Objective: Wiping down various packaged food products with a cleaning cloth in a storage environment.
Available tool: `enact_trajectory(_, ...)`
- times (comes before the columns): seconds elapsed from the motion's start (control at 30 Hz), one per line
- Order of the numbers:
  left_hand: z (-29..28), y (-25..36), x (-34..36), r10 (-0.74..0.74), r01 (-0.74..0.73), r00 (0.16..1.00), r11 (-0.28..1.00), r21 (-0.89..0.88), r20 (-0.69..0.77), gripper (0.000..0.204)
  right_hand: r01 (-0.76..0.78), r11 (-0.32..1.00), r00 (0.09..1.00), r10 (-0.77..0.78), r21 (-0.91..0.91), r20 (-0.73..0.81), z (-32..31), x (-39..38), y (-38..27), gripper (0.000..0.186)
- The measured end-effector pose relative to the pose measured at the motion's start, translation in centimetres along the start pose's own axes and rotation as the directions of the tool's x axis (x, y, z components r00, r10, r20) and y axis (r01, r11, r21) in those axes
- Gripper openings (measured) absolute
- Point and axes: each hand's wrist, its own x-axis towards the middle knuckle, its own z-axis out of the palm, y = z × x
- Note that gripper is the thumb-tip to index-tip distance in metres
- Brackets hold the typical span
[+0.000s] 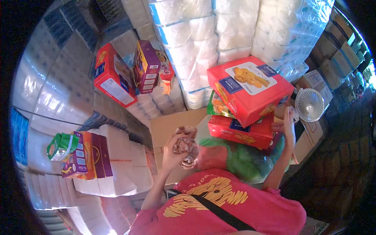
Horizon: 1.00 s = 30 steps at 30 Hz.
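Observation:
My left hand [172, 154] is closed around a crumpled, brown-and-pink patterned cloth [185, 145], held up over an opened cardboard flap. A large red biscuit box [256, 103] lies tilted on top of a second red box [239, 131]. Between them, at their left side, a green snack pack [217, 105] sticks out. Beside the right ends of these boxes is my right hand [289, 127], fingers spread; whether it touches them I cannot tell. Green and red plastic bags [244, 160] sit under the lower box, close to my body.
Tall stacks of plastic-wrapped white rolls [192, 43] rise ahead. At the left, a red box [114, 76] and a purple box [147, 66] stand on white packs; farther left are purple-and-orange boxes [92, 154] with a green pack [62, 145]. A white fan [309, 105] stands at the right.

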Motion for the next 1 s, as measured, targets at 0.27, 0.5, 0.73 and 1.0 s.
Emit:
enact_trajectory(0.27,-1.9,-3.2,-2.6,-0.169,0.145,0.980,0.967,-0.210,-0.105,0.049,-0.135,0.859,0.983,0.177,0.493,-0.040,9.5,-0.5,-4.5,0.111)
enact_trajectory(0.5,-3.7,0.3,-3.0,-0.031,0.041,0.994,0.996,0.083,-0.109,0.051,0.063,0.663,0.972,0.129,0.746,-0.197,10.2,-1.4,-7.2,0.099)
enact_trajectory(0.73,-6.5,0.4,-4.5,0.024,0.016,0.975,0.984,0.180,-0.220,0.050,0.253,0.764,0.966,-0.165,0.594,-0.199,6.3,-4.7,-6.1,0.094)
enact_trajectory(1.0,-6.0,0.8,-4.3,-0.135,0.006,0.897,0.956,-0.292,-0.421,0.076,0.266,0.569,0.963,-0.190,0.778,-0.191,4.7,-5.0,-4.4,0.090)
